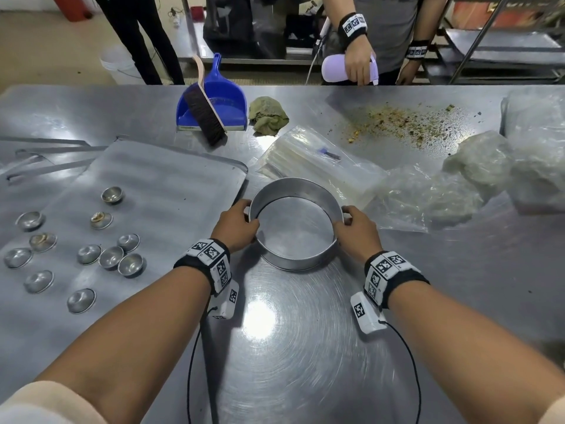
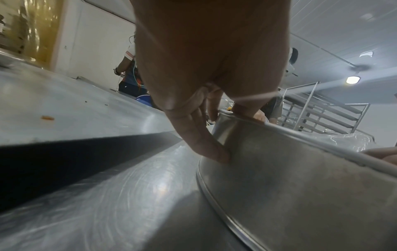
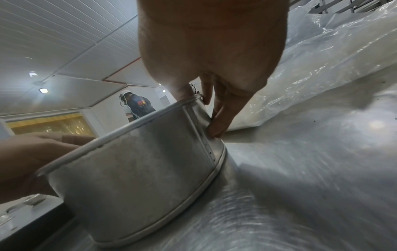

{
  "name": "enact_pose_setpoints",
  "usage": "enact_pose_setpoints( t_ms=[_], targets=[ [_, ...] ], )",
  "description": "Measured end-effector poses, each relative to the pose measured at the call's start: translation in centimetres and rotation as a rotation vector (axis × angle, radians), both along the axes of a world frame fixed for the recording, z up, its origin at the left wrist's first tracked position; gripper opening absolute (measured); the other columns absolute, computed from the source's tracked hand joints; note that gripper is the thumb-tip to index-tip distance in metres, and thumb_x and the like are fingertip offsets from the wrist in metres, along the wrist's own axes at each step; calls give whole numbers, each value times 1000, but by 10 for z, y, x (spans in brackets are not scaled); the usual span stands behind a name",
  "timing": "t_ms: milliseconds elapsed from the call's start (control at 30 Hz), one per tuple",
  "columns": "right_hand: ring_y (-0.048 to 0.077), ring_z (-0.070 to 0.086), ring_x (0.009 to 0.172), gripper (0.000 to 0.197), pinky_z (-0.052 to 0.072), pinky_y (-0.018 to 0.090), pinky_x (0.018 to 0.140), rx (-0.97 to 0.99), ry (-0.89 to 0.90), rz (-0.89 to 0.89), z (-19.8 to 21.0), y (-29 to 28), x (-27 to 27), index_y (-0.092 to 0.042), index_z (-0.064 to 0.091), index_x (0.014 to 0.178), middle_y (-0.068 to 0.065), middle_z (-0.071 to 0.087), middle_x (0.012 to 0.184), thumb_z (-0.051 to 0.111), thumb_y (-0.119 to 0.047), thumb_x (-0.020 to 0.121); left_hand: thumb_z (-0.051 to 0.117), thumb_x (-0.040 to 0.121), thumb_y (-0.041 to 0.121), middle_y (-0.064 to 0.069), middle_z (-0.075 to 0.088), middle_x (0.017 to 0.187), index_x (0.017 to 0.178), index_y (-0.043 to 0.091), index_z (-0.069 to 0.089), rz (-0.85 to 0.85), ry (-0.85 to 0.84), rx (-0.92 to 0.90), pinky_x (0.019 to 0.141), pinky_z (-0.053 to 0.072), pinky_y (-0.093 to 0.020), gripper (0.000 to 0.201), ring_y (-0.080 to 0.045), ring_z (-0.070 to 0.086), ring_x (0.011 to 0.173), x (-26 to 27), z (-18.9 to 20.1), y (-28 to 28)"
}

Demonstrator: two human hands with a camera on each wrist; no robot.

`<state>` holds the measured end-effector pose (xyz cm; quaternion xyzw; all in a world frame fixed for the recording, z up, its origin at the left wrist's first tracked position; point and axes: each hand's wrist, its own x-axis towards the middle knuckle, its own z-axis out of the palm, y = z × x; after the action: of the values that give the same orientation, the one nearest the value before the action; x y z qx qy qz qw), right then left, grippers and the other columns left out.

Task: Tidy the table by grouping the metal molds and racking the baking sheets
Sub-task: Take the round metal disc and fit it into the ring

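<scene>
A round metal cake pan (image 1: 293,262) stands at the middle of the steel table (image 1: 305,347). My left hand (image 1: 249,214) grips its left rim, thumb inside and fingers on the outer wall. On the opposite rim my right hand (image 1: 344,217) grips the same way. The left wrist view shows the left hand (image 2: 232,132) on the pan (image 2: 300,178); the right wrist view shows the right hand (image 3: 201,112) on the pan (image 3: 139,178). Several small round metal molds (image 1: 111,257) lie scattered on a flat baking sheet (image 1: 171,179) at the left.
At the back lie a blue dustpan with a brush (image 1: 214,99), a green rag (image 1: 268,116) and scattered crumbs (image 1: 406,123). Clear plastic bags (image 1: 321,166) crowd the right. A person (image 1: 357,62) stands across the table. A metal rack (image 2: 322,115) stands behind.
</scene>
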<state>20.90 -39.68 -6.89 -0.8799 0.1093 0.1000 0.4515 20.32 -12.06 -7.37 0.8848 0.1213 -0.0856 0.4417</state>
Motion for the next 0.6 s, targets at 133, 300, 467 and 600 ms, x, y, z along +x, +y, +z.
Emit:
enact_pose_setpoints(
  t_ms=[133,300,467,600],
  targets=[
    [22,72,92,46,59,46,87,33,-20,2,-1,-2,0,-25,59,133,1,72,115,56,-28,87,61,88,25,3,68,88,135,27,54,1,-1,-9,75,62,-46,47,-24,72,78,2,0,-2],
    [19,72,89,40,59,45,87,49,-60,-4,0,-1,-1,-24,60,134,-1,72,112,56,-23,94,61,91,24,5,66,88,136,24,53,9,-3,-10,74,62,-46,46,-25,72,78,3,-1,-3],
    [15,71,90,37,59,43,88,47,-79,-6,-3,-1,-1,-26,59,133,-6,72,111,56,-25,96,61,92,29,1,68,95,141,27,47,5,-27,0,78,62,-48,51,-25,71,80,1,-4,-2],
    [19,70,96,41,57,42,90,37,-91,-5,-2,-1,-1,-26,52,138,-2,70,121,57,-28,98,65,92,39,-6,68,113,142,30,45,16,-61,1,78,62,-47,54,-23,71,84,-1,-5,-2]
  ],
)
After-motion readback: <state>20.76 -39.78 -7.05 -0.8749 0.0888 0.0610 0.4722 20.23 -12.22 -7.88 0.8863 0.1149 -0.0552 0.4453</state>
